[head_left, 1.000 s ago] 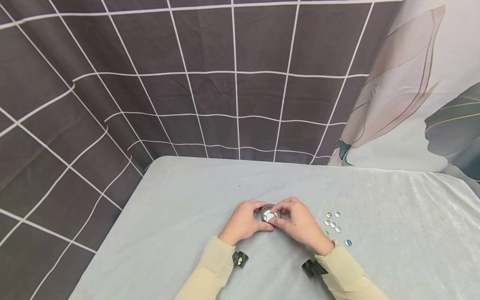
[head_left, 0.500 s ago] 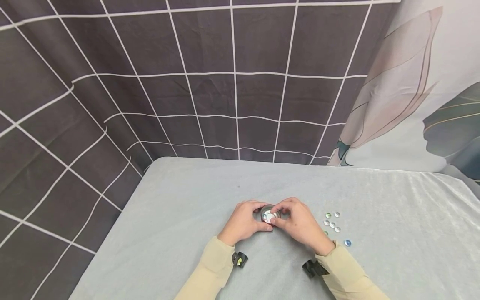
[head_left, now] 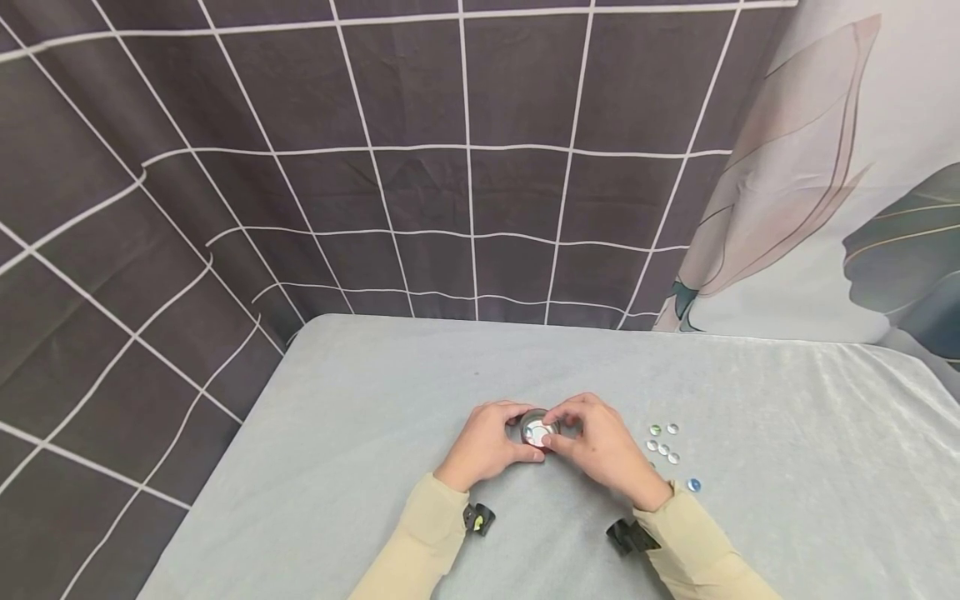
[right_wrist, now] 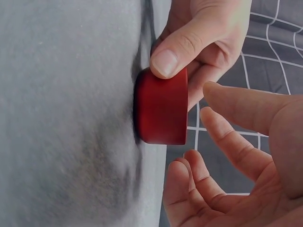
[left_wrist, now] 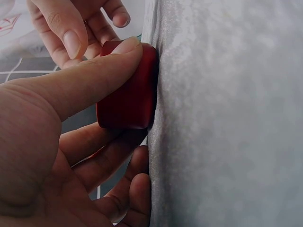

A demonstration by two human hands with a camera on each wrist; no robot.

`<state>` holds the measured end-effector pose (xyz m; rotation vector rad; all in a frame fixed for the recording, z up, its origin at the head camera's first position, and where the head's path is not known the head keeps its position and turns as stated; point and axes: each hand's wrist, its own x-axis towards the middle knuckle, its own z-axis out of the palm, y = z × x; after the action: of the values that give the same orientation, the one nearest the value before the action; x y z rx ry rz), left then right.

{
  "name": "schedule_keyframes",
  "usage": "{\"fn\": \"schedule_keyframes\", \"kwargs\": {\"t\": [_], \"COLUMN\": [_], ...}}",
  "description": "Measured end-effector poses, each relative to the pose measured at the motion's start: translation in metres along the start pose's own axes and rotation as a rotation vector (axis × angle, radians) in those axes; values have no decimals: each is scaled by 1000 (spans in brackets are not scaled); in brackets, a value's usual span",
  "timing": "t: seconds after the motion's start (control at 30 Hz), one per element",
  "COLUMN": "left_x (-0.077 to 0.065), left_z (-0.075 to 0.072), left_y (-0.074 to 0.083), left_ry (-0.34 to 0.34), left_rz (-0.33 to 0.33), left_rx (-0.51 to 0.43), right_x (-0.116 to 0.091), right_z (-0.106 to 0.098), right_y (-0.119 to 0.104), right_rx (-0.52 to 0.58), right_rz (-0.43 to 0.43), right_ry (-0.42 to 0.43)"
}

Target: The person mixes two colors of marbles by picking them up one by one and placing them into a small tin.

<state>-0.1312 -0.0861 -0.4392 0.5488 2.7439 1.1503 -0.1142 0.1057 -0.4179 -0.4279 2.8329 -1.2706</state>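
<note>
Well, my left hand (head_left: 485, 442) is holding a small red cup (right_wrist: 163, 109). My left thumb lies along the side near me, and my left fingers (left_wrist: 99, 142) curl round the far side, so I have a good grip on it. The cup sits upright on a soft grey cloth (head_left: 360, 417), right between my two hands, with its mouth facing up. It is red on the outside and shiny like silver on the inside. Something bright shows down in it, but it is too small for me to tell what it is.

My right hand (head_left: 596, 442) is at the cup's mouth. Its thumb and first finger have a little gap between them, just above the rim. That hand looks loose, and I see nothing gripped in it.

Over to the right of it, little round glass beads (head_left: 663, 450) lie on the cloth. Three clear ones make a short slanted row. A green bead (head_left: 656, 430) and one more clear one are just behind the row. A blue bead (head_left: 694, 485) lies nearer to me, close to my puffy cream sleeve (head_left: 701, 542).

At each wrist I wear a black gadget (head_left: 632, 536). Past the cloth hangs a dark curtain (head_left: 420, 192) with white lines.
</note>
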Motion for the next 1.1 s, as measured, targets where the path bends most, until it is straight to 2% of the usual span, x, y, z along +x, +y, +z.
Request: {"fn": "schedule_keyframes", "kwargs": {"t": [1.1], "left_x": [0], "left_z": [0], "left_y": [2], "left_ry": [-2], "left_rz": [-16], "left_rx": [2], "right_x": [-10], "right_z": [-16], "right_y": [5], "right_rx": [-4], "right_rz": [-14], "right_ry": [72]}}
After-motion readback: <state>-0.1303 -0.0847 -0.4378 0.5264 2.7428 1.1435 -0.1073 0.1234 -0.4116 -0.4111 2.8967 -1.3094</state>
